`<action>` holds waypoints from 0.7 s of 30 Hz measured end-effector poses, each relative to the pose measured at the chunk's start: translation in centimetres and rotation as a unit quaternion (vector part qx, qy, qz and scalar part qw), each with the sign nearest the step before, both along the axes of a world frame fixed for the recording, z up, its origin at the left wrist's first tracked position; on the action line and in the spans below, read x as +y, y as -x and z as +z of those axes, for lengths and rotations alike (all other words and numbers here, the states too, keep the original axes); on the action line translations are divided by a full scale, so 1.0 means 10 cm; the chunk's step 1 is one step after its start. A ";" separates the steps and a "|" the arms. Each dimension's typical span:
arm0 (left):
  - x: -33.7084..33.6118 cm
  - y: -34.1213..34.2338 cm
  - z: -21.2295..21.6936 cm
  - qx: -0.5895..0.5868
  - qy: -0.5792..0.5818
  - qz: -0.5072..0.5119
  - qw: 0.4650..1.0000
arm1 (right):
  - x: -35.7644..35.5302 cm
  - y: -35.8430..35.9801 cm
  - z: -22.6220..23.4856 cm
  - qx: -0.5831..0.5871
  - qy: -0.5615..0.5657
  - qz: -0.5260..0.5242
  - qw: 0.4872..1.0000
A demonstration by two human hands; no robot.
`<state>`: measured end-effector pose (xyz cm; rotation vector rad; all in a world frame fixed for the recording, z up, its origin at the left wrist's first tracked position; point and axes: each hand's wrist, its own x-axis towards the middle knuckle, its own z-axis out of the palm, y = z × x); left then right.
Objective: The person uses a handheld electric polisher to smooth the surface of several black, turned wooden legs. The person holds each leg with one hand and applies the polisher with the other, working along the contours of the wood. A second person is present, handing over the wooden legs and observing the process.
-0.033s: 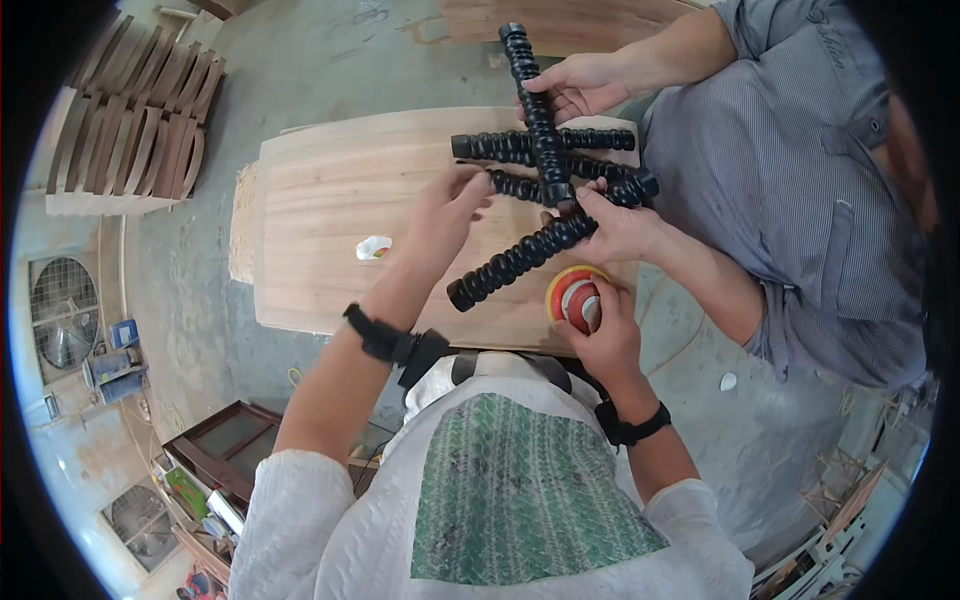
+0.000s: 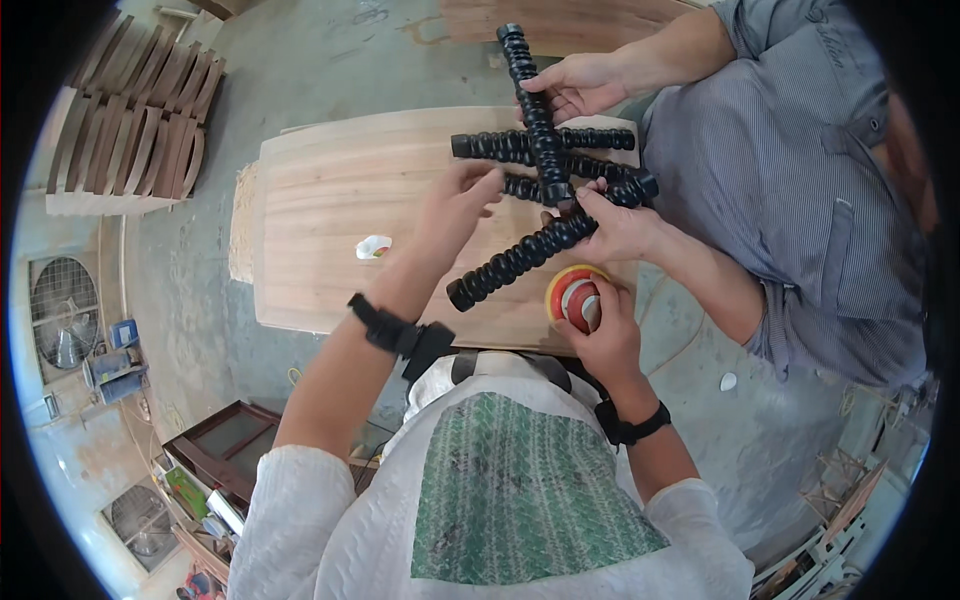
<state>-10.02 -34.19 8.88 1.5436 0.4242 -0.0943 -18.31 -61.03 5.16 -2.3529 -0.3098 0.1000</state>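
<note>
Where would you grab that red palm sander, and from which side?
Probably clasp the palm sander around its round body, from above on the wearer's side: its top faces up, the right hand grips there, and a black ribbed tube crowds the far side.

white short-sleeved top [image 2: 350, 545], green patterned panel [image 2: 530, 500], black wrist straps [image 2: 634, 429]
</note>
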 end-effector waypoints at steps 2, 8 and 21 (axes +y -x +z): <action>-0.12 -0.18 -0.05 0.015 0.035 -0.019 0.999 | -0.01 0.00 0.02 -0.003 0.003 0.001 1.000; -0.32 -0.31 -0.05 0.064 0.159 -0.103 0.980 | 0.03 0.01 0.02 0.000 0.003 -0.002 1.000; -0.01 0.77 0.75 0.014 0.432 -0.107 0.896 | 0.31 -0.07 0.86 0.078 -0.241 0.047 0.966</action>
